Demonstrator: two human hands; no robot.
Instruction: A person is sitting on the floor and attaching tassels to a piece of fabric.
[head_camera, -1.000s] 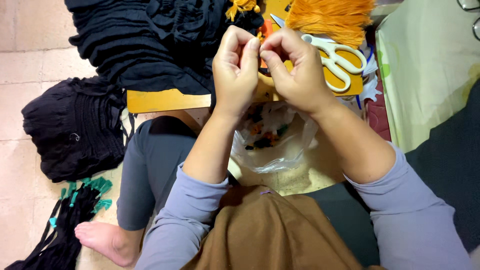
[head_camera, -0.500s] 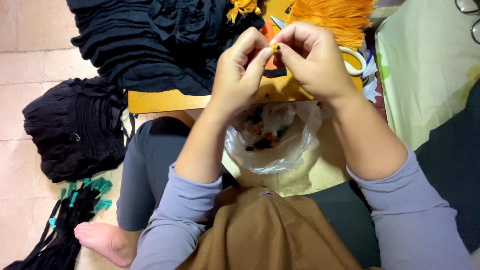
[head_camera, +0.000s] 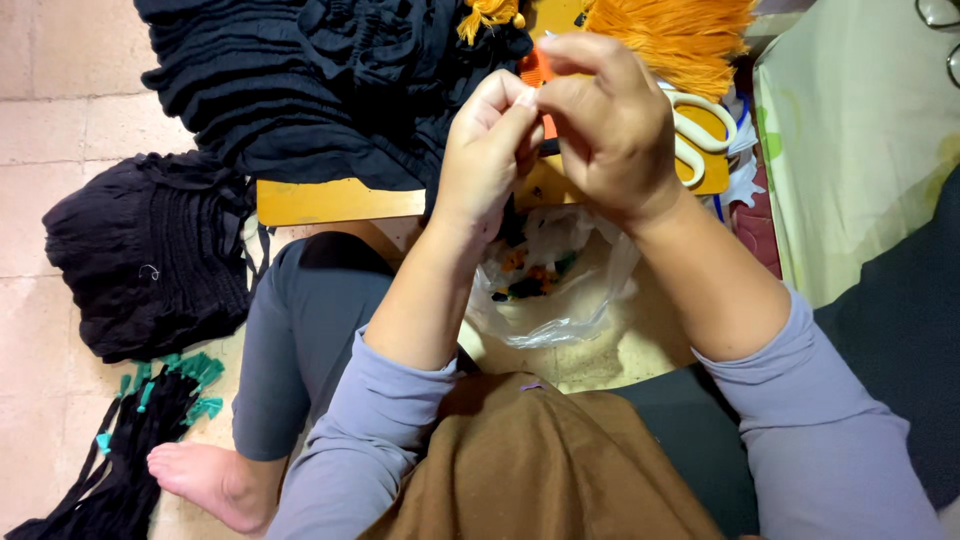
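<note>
My left hand (head_camera: 488, 150) and my right hand (head_camera: 612, 122) meet fingertip to fingertip above a low wooden board (head_camera: 330, 202). Between the pinched fingers sits a small orange piece (head_camera: 541, 72); how much of it each hand grips is hidden. Just behind the hands lies a bundle of orange fringe (head_camera: 672, 35). White-handled scissors (head_camera: 700, 135) rest on the board under my right hand. Below the hands, in my lap, a clear plastic bag (head_camera: 555, 290) holds small dark and orange bits.
A pile of black gathered cloth (head_camera: 290, 80) covers the board's left side. Another black bundle (head_camera: 150, 255) lies on the tiled floor, with black strips tipped with teal tassels (head_camera: 150, 400) nearby. A pale green cloth (head_camera: 860, 140) is at right. My bare foot (head_camera: 205, 482) rests on the floor.
Both hands have lifted slightly and shifted right, away from the bag. The fingers have reworked their pinch on the small orange piece.
</note>
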